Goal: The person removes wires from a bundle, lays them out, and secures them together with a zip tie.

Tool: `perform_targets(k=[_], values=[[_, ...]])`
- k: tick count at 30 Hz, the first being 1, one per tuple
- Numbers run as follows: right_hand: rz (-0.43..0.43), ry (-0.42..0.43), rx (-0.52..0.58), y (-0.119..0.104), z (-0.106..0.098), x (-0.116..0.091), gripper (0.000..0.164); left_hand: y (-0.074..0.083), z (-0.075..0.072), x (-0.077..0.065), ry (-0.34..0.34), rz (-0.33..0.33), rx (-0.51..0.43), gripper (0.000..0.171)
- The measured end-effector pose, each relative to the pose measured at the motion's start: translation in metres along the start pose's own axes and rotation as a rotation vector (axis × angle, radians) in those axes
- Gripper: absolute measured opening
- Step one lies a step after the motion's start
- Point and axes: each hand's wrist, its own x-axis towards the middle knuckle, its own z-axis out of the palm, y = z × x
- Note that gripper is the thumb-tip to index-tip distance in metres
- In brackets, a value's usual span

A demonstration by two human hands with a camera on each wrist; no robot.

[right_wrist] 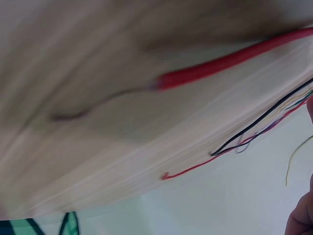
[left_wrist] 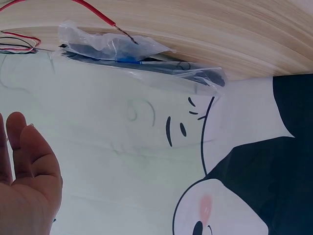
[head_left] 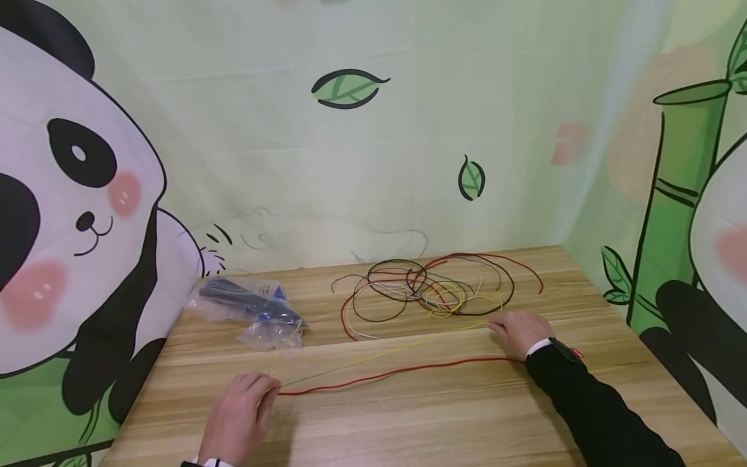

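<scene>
A thin yellow wire [head_left: 385, 353] stretches nearly straight across the table between the two hands. My left hand [head_left: 236, 415], near the front left, pinches one end between thumb and fingers. Farther back on the right, my right hand [head_left: 522, 329] pinches the other end, and a short yellow tail [right_wrist: 292, 161] sticks out past the fingers in the right wrist view. Just in front of it lies a thicker red wire [head_left: 403, 370] on the table, running from beside the left hand to under the right wrist. Its ends show bare strands [left_wrist: 126, 35] in the wrist views.
Behind the hands, a loose tangle of black, red, white and yellow wires [head_left: 408, 285] spreads over the back of the wooden table [head_left: 373, 428]. A clear plastic bag [head_left: 251, 305] holding dark items sits at the back left. A printed panda curtain [head_left: 262, 162] hangs behind the table.
</scene>
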Motion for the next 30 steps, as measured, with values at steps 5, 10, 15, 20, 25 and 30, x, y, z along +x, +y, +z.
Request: perform_targets(k=[5, 10, 15, 20, 25, 30], values=[[0.032, 0.035, 0.006, 0.014, -0.007, -0.012, 0.011, 0.002, -0.001, 0.001, -0.027, -0.018, 0.006, 0.016], [0.066, 0.051, -0.015, 0.026, -0.012, -0.019, 0.011, 0.004, 0.000, 0.001, -0.045, -0.016, -0.002, 0.020], [0.109, 0.059, -0.018, 0.036, -0.015, -0.024, 0.013, 0.006, 0.002, 0.003, -0.010, 0.030, -0.026, 0.020], [0.136, 0.067, -0.017, 0.043, -0.018, -0.028, 0.014, 0.008, 0.003, 0.003, -0.008, 0.055, -0.045, 0.021], [0.182, 0.069, -0.021, 0.046, -0.025, -0.033, 0.019, 0.007, 0.003, 0.002, -0.004, 0.050, -0.048, 0.020], [0.216, 0.096, -0.013, 0.048, -0.031, -0.035, 0.021, 0.006, 0.004, 0.002, 0.007, 0.049, -0.035, 0.019]])
